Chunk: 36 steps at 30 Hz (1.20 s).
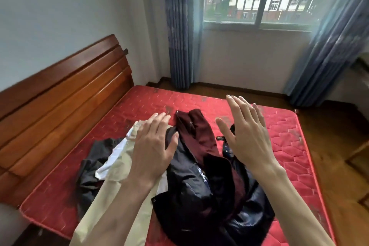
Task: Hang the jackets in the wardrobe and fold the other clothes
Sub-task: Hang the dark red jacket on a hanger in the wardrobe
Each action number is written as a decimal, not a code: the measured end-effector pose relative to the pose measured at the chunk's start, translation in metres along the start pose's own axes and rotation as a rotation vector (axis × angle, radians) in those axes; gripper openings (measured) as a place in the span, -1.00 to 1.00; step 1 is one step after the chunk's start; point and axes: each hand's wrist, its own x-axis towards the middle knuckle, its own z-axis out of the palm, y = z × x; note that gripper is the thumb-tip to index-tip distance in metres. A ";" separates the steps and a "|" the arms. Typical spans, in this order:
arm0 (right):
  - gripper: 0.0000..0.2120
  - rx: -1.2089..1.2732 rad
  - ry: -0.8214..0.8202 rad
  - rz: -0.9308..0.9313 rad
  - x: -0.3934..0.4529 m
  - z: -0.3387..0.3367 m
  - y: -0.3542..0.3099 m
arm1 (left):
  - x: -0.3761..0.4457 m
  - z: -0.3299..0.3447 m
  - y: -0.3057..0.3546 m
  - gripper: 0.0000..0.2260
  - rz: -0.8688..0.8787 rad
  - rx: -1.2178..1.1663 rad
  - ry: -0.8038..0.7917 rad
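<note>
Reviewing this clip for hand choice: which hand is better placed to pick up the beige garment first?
Left, probably. The left hand hovers open directly over the beige garment on the red mattress. The right hand is open too, raised over the dark jackets farther right.

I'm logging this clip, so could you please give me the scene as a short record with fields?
setting: bedroom, red mattress with wooden headboard
clothes: one unsorted heap mid-mattress
dark items: shiny dark jacket, maroon garment
light items: beige garment, white garment
left hand: open, over the beige garment
right hand: open, fingers spread, above the heap
progress: nothing folded or hung yet
</note>
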 end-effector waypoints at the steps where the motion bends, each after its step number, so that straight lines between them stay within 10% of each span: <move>1: -0.35 -0.006 -0.002 0.026 0.002 0.007 0.000 | 0.006 0.008 -0.007 -0.55 0.027 -0.012 -0.004; 36: -0.42 -0.036 -0.317 0.596 -0.241 0.331 0.147 | -0.078 0.437 -0.061 -0.58 0.337 -0.277 -0.470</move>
